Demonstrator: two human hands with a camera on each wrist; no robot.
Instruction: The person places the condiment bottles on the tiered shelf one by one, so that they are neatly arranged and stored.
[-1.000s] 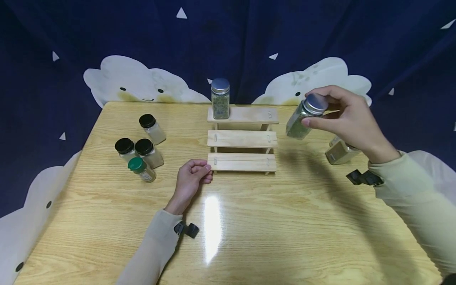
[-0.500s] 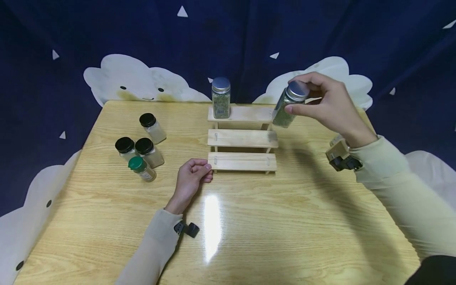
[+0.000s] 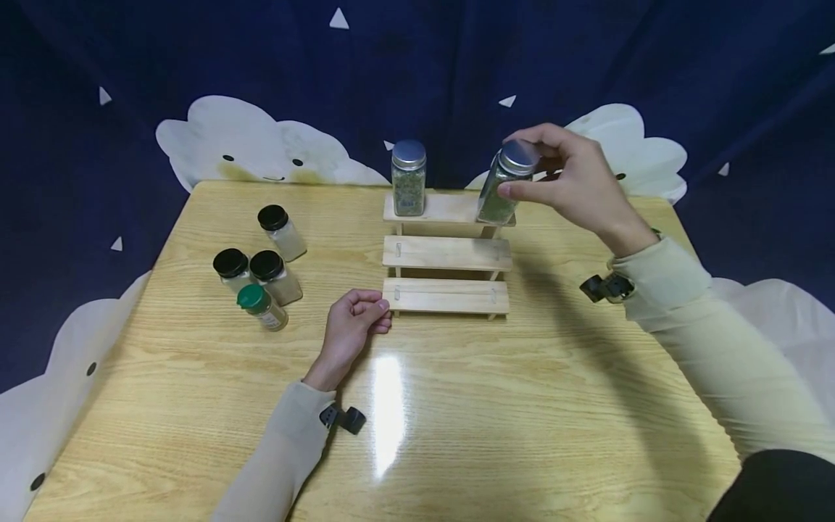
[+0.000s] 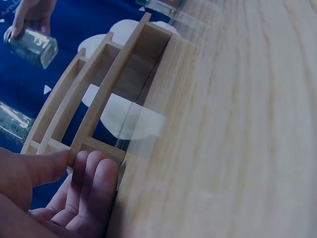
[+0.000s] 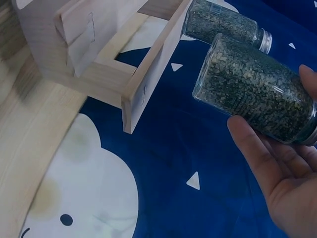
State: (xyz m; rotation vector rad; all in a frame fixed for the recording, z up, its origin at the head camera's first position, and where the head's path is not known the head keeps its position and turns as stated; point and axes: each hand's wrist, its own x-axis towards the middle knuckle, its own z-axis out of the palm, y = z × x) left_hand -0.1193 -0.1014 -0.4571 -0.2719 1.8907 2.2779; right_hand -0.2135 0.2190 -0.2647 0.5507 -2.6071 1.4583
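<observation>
My right hand (image 3: 564, 181) grips a glass spice jar (image 3: 497, 194) of dried green herbs near its silver lid. The jar is slightly tilted over the right end of the top step of a three-step wooden rack (image 3: 443, 252). In the right wrist view, a gap shows between the held jar (image 5: 252, 89) and the step. A matching herb jar (image 3: 409, 185) stands upright on that step's left end. My left hand (image 3: 352, 319) pinches the left end of the lowest step; in the left wrist view the thumb (image 4: 47, 168) lies against the rack's edge (image 4: 106, 94), with the fingers curled beneath.
On the left of the wooden table (image 3: 489, 420) stand several jars: black-lidded ones (image 3: 282, 235) with pale contents and a green-lidded one (image 3: 263, 308). My right forearm (image 3: 711, 326) crosses the table's right side. A dark blue curtain (image 3: 443, 72) hangs behind.
My right hand has carried the herb jar leftward and away from me, from beside the rack to over its top step. My left hand has stayed at the rack's lowest step.
</observation>
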